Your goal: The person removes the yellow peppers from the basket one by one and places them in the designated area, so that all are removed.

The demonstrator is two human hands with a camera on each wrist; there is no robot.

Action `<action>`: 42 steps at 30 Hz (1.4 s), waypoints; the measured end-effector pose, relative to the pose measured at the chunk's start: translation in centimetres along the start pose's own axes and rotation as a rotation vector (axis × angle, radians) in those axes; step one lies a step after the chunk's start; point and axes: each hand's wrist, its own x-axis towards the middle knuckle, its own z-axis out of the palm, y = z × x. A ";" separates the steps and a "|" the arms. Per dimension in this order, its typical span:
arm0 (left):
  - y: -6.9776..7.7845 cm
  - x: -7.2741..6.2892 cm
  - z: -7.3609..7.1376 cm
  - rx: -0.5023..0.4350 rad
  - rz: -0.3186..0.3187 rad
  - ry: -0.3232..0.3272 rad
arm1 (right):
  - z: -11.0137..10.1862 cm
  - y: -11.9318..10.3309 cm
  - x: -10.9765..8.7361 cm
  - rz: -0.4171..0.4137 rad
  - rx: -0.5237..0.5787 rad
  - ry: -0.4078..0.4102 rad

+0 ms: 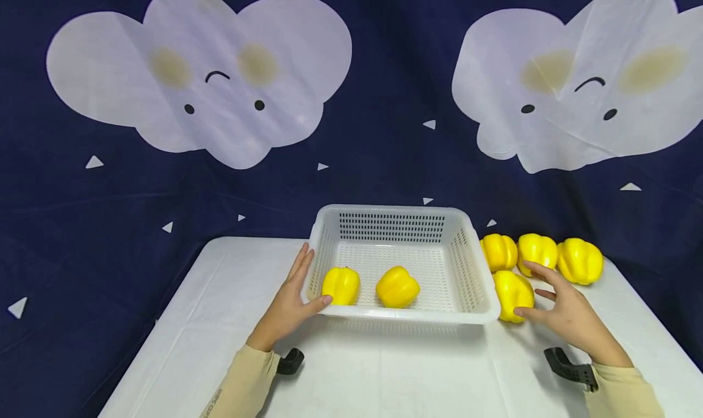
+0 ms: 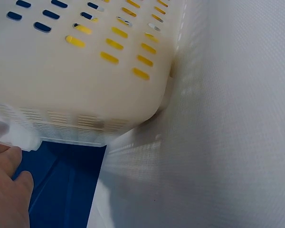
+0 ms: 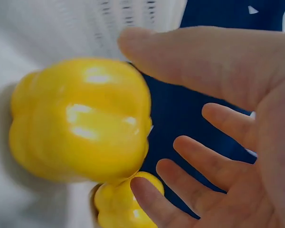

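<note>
A white perforated plastic basket [image 1: 398,313] stands on the table with two yellow bell peppers, one at its near left corner [image 1: 341,286] and the other [image 1: 398,287] near the front middle. My left hand [image 1: 288,311] holds the basket's left end, thumb over the front rim and fingers along the outer left wall. To the basket's right, my right hand [image 1: 566,314] is spread beside the nearest loose bell pepper [image 3: 80,118], with nothing in its grasp. In the right wrist view the thumb extends above that pepper, and another pepper [image 3: 130,199] shows behind the fingertips.
Behind the nearest loose pepper, a row of three more yellow bell peppers [image 1: 537,253] lies along the table's back right. A white cloth covers the table [image 1: 384,375]. A dark blue curtain [image 1: 384,162] with white clouds hangs right behind the table.
</note>
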 end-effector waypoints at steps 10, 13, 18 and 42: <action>0.1 -0.1 0.0 -0.001 0.005 0.002 | 0.1 -2.7 -0.5 -0.117 0.051 0.100; 0.2 -0.1 -0.1 0.000 0.005 0.006 | 0.3 -3.8 -0.5 -0.147 0.047 0.122; 0.2 0.0 -0.2 0.007 -0.010 -0.005 | 0.1 -5.8 -0.4 -0.120 0.041 0.152; 0.3 -0.1 -0.2 -0.007 -0.001 0.003 | 4.1 -12.7 1.5 -0.118 0.120 0.083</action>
